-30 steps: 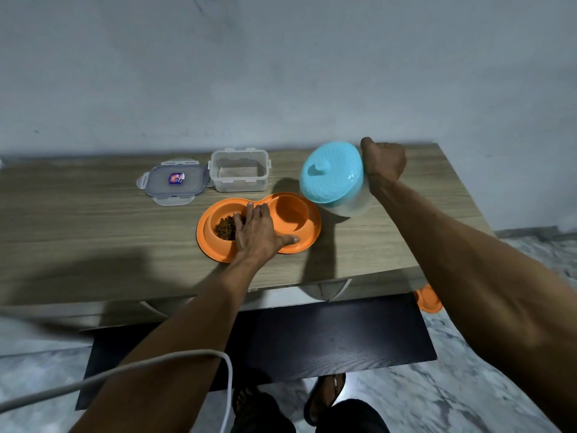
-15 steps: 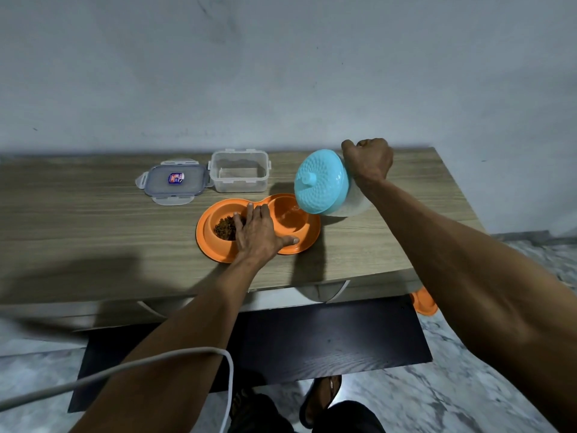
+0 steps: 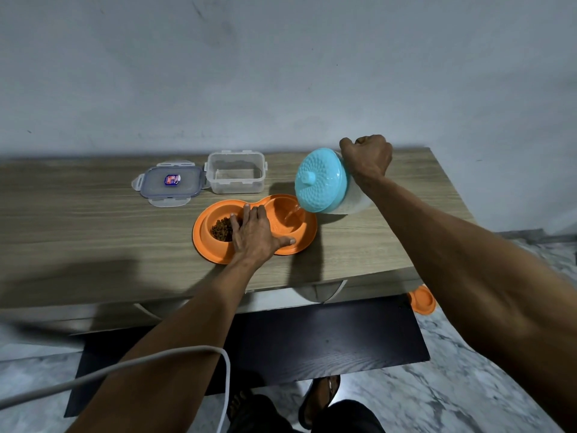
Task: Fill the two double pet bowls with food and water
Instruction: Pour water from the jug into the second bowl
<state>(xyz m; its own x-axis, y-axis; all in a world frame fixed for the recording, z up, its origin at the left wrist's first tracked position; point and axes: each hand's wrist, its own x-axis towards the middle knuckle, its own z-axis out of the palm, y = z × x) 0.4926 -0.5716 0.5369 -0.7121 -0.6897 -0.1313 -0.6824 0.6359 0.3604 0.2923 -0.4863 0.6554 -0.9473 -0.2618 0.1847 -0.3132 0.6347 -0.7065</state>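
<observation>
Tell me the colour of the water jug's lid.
The lid is turquoise with raised dots, seen in the head view.

Wood-grain table (image 3: 93,232) backed up against a plain grey wall (image 3: 281,73) — below its front edge a black panel (image 3: 327,339), marbled floor (image 3: 437,395) around it, white cable (image 3: 125,367) looping across the foreground.

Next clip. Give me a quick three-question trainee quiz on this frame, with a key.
1. True or false: the left hand lies flat on the orange double bowl.
2. Which compartment holds the kibble? A left, B right, C both.
3. Fill in: the right hand tilts the blue-lidded jug, and ____ runs into the right compartment.
Key: 1 true; 2 A; 3 water.
</observation>
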